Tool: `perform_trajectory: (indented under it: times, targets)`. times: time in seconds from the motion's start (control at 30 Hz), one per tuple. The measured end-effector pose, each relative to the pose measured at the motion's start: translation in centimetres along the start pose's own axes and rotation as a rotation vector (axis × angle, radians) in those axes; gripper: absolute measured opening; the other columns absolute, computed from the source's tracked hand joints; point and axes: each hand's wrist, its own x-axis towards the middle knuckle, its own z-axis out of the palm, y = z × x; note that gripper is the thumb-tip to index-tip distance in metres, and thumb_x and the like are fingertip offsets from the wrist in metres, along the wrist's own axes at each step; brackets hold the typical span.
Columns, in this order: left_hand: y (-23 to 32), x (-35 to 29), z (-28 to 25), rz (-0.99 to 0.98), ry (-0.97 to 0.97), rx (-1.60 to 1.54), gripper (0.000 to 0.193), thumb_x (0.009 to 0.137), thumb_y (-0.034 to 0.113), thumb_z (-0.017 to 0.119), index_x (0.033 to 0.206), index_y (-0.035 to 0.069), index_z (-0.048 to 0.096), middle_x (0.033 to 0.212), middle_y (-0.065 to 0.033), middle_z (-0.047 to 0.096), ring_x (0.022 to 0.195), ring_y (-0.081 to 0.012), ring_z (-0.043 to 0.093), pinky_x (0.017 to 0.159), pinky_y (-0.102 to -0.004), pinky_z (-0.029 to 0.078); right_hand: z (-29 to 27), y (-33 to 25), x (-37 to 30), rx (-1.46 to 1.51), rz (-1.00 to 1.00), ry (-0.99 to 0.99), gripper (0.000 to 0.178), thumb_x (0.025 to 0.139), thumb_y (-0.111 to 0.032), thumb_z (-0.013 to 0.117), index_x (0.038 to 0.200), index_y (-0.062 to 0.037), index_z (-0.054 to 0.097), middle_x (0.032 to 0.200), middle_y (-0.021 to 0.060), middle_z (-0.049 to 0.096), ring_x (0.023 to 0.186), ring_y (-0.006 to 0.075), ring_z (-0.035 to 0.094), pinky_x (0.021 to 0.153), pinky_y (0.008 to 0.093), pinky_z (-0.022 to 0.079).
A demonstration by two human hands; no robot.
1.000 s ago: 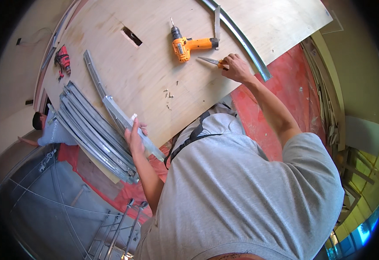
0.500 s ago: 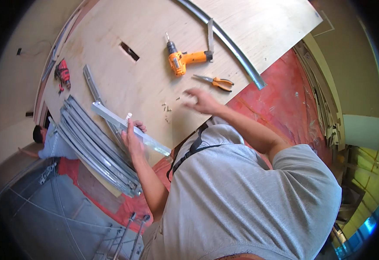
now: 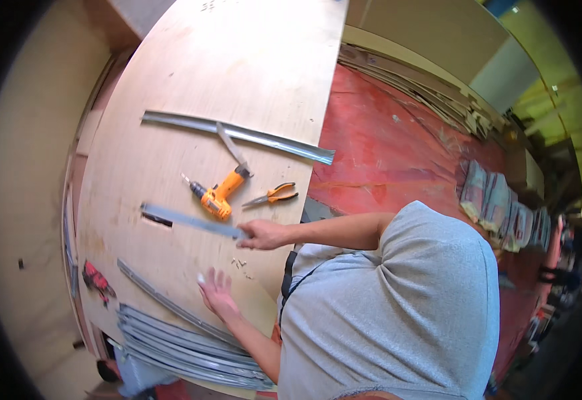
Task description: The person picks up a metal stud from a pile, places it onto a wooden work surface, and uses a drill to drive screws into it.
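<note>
My right hand (image 3: 264, 235) is closed around one end of a straight metal channel (image 3: 197, 222), which points left over the plywood tabletop (image 3: 237, 60). The channel is slightly blurred by motion. My left hand (image 3: 219, 293) is held nearer me with fingers spread, and something white covers a fingertip. Several small screws (image 3: 241, 267) lie between the two hands. Just beyond my right hand are an orange cordless drill (image 3: 221, 195) with a bit fitted and long-nose pliers (image 3: 271, 195) with orange and black handles.
A longer metal channel (image 3: 271, 141) lies across the board, with a thin strip (image 3: 229, 141) against it. A single channel (image 3: 171, 300), a stack of channels (image 3: 184, 353) and a red power tool (image 3: 97, 280) lie at the near left. A rectangular slot (image 3: 157, 219) pierces the board.
The metal channel has passed from my left hand to my right hand and swung out over the board. My left hand has let go and opened. The view has turned.
</note>
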Motion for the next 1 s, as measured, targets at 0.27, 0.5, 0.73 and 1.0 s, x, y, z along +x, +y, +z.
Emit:
perform_trajectory:
  times: [0.27, 0.5, 0.73, 1.0]
  targets:
    - [-3.5, -4.9, -6.6, -0.134, 0.237, 0.066, 0.060, 0.108, 0.046, 0.069, 0.152, 0.009, 0.051, 0.139, -0.0202, 0.068, 0.114, -0.0341, 0.070, 0.097, -0.0485, 0.059, -14.0, 4.3, -0.1, -0.609, 0.097, 0.840, 0.037, 0.098, -0.030, 0.074, 0.127, -0.0097, 0.060, 0.114, 0.0216, 0.067, 0.107, 0.0414, 0.070, 0.088, 0.0554, 0.057]
    - [-1.6, -4.4, -6.8, -0.063, 0.202, 0.081, 0.047, 0.110, 0.038, 0.068, 0.145, 0.008, 0.056, 0.133, -0.0183, 0.071, 0.109, -0.0294, 0.071, 0.089, -0.0419, 0.061, -22.1, 6.6, 5.4, -0.745, 0.100, 0.740, 0.037, 0.096, -0.027, 0.071, 0.128, -0.0104, 0.065, 0.121, 0.0190, 0.068, 0.113, 0.0416, 0.071, 0.095, 0.0531, 0.059]
    - [-2.3, -7.4, -8.1, -0.045, 0.261, 0.120, 0.041, 0.112, 0.033, 0.064, 0.143, 0.007, 0.057, 0.128, -0.0169, 0.073, 0.106, -0.0293, 0.073, 0.087, -0.0426, 0.063, -24.4, 8.3, 11.7, -0.645, 0.110, 0.605, 0.043, 0.098, -0.035, 0.072, 0.133, -0.0092, 0.070, 0.127, 0.0195, 0.070, 0.118, 0.0388, 0.070, 0.099, 0.0510, 0.057]
    - [-3.5, -12.9, -7.6, -0.090, 0.389, -0.006, 0.049, 0.112, 0.035, 0.066, 0.151, 0.007, 0.057, 0.128, -0.0151, 0.074, 0.105, -0.0259, 0.074, 0.089, -0.0405, 0.063, -16.9, 4.8, 11.2, -0.183, -0.180, 0.335, 0.035, 0.101, -0.032, 0.071, 0.112, 0.0014, 0.076, 0.088, 0.0148, 0.076, 0.084, 0.0276, 0.073, 0.078, 0.0422, 0.057]
